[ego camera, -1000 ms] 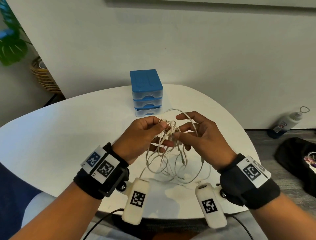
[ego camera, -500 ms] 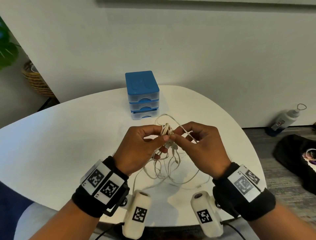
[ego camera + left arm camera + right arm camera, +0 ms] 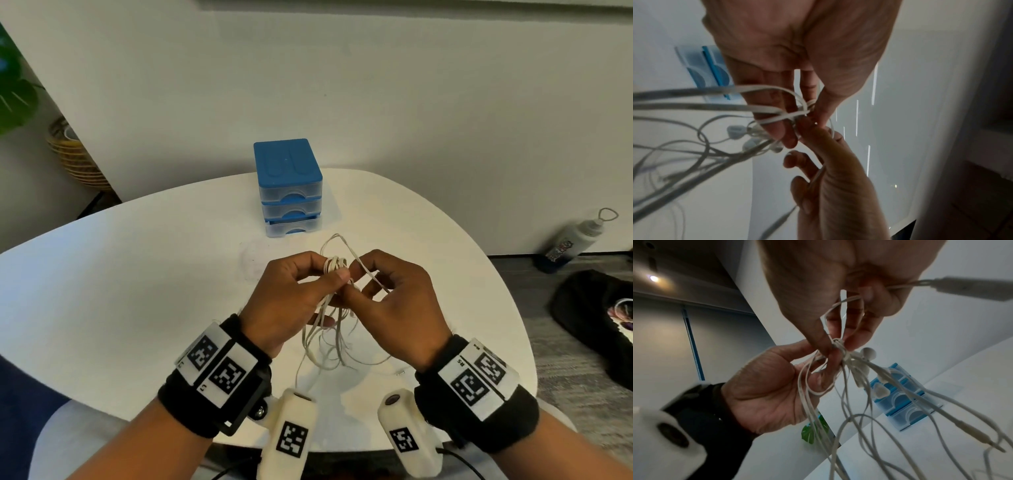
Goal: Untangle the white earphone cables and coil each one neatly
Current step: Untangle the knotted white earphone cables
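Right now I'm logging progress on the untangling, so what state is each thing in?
earphone cables: still knotted, uncoiled, held above the table, loose ends hanging down
left hand: pinches the knot
right hand: pinches the knot from the other side
drawer unit: upright, all three drawers closed
bottle: leaning against the wall, capped

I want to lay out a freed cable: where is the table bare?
Bare: the table left of the left hand, and right of the right hand. Crowded: the cables between the hands, up to the drawer box.
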`<act>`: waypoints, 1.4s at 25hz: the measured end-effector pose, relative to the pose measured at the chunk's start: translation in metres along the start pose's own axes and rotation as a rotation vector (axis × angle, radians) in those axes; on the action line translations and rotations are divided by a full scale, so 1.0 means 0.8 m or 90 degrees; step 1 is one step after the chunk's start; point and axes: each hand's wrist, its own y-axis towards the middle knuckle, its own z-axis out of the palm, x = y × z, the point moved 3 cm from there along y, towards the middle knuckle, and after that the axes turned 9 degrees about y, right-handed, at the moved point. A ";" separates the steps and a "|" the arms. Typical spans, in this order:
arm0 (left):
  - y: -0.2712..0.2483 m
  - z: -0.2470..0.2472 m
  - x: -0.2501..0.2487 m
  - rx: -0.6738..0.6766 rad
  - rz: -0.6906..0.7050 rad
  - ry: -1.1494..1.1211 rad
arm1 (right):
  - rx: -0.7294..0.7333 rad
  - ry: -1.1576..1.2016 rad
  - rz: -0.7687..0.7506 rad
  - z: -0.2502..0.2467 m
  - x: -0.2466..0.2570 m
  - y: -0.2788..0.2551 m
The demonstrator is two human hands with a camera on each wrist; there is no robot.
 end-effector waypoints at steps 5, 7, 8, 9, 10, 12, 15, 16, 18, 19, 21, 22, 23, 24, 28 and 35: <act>0.006 -0.012 0.003 -0.055 0.041 0.125 | -0.064 -0.012 -0.034 -0.012 0.003 0.007; 0.007 -0.012 0.005 -0.068 0.051 0.159 | -0.047 0.029 -0.010 -0.013 0.004 0.009; 0.007 -0.012 0.005 -0.074 0.051 0.158 | -0.026 0.050 0.005 -0.011 0.004 0.009; 0.007 -0.012 0.005 -0.080 0.050 0.148 | -0.006 0.060 0.011 -0.009 0.004 0.009; 0.007 -0.011 0.005 -0.081 0.047 0.134 | 0.012 0.051 0.006 -0.007 0.004 0.008; 0.005 -0.009 0.002 -0.066 0.053 0.118 | 0.041 0.014 -0.015 -0.004 0.006 0.006; 0.002 -0.007 0.001 -0.032 0.063 0.142 | 0.055 0.002 -0.013 -0.004 0.007 0.007; 0.001 -0.006 0.001 -0.022 0.057 0.139 | 0.051 -0.003 -0.009 -0.006 0.006 0.008; 0.000 -0.004 0.001 -0.009 0.041 0.122 | 0.027 -0.028 -0.008 -0.009 0.005 0.008; -0.001 -0.003 0.000 -0.008 0.037 0.116 | 0.007 -0.047 -0.008 -0.010 0.005 0.008; -0.001 -0.002 0.000 -0.025 0.034 0.110 | -0.037 -0.073 -0.011 -0.013 0.007 0.009; 0.000 -0.002 0.000 -0.044 0.032 0.105 | -0.055 -0.069 -0.016 -0.014 0.009 0.010; 0.001 -0.004 0.000 -0.067 0.027 0.100 | -0.065 -0.055 -0.024 -0.015 0.013 0.010; 0.002 -0.006 0.000 -0.086 0.017 0.095 | -0.062 -0.029 -0.032 -0.016 0.016 0.010; 0.003 -0.014 0.000 -0.105 -0.005 0.081 | 0.020 0.090 -0.023 -0.009 0.024 0.005; -0.001 -0.013 -0.008 -0.062 -0.052 -0.004 | -0.022 0.055 -0.010 -0.013 0.016 0.007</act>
